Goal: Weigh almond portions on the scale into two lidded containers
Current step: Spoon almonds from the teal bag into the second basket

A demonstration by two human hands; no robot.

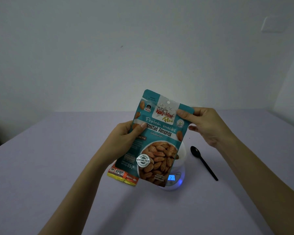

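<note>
A teal bag of roasted almonds [157, 139] is held upright above the table, its printed front facing me. My left hand [126, 138] grips its left edge at mid height. My right hand [200, 122] pinches the top right corner. Behind the bag sits a white round scale [175, 180] with a lit blue display. A white container [182, 155] stands on the scale, mostly hidden by the bag, so its contents are not visible.
A black plastic spoon [203, 161] lies on the lilac table [58, 167] to the right of the scale. A yellow and orange packet [122, 177] lies flat to the left of the scale, partly under the bag. A pale wall stands behind the table.
</note>
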